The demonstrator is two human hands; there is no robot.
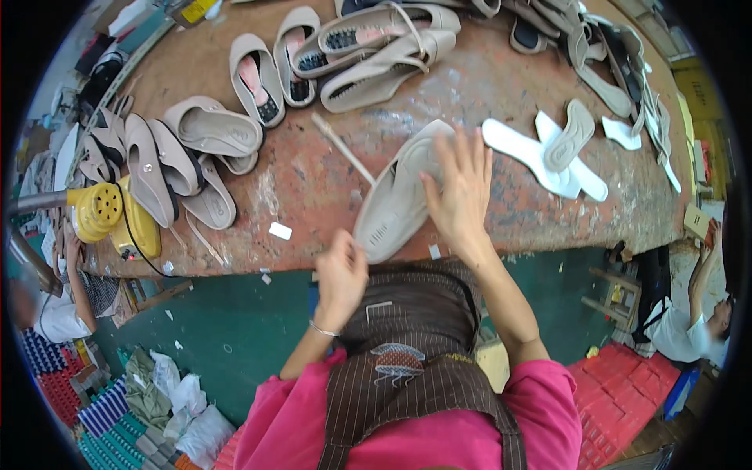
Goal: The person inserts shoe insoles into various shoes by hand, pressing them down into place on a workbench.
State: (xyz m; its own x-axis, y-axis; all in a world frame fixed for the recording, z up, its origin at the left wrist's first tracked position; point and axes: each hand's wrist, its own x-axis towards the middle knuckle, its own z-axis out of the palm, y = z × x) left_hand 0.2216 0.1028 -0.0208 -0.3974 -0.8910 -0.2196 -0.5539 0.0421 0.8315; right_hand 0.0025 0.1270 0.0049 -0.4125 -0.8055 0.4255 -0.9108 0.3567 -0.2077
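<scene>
A beige slip-on shoe with a pale insole lies tilted at the table's front edge, its heel toward me. A thin loose strap sticks out from its left side. My left hand is closed at the heel end, fingers curled against the rim. Over the toe end, my right hand lies with fingers stretched out, slightly blurred, touching the shoe's right side. Right of that hand are white insole-shaped sheets with a beige insole on top.
Beige shoes stand in groups along the far and left table. More shoe parts pile up at far right. A yellow device with a black cord sits at the left edge. Other people are at both sides.
</scene>
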